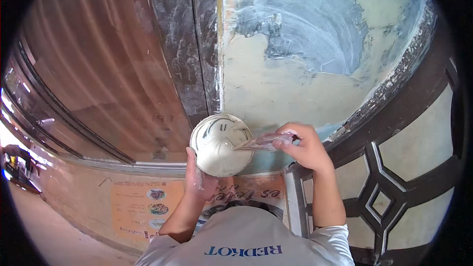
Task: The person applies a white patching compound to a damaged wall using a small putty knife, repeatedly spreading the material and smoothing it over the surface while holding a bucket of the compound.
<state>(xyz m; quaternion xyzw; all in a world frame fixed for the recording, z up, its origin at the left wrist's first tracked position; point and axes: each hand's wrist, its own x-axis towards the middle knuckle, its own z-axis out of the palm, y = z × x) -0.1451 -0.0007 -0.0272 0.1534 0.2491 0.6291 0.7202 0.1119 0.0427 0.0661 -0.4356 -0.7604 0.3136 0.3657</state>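
Observation:
My left hand (201,181) supports a round white bowl (209,125) from its near left side, the thumb up along the rim and the other fingers mostly hidden beneath. Creamy white paste (219,158) covers much of the bowl's inside. My right hand (306,147) is closed round a paste-smeared putty knife (266,141), whose far end reaches over the bowl's right rim into the paste. White residue sticks to the left hand too. Beyond the bowl, the pale wall (290,91) carries a broad grey-white smeared patch (315,29) with curved strokes.
Left of the pale wall stand a dark wooden post (180,44) and a glossy brown panel (113,69). Dark latticework (404,197) with pale panes curves along the right. An orange printed poster (135,207) lies low, behind my left forearm.

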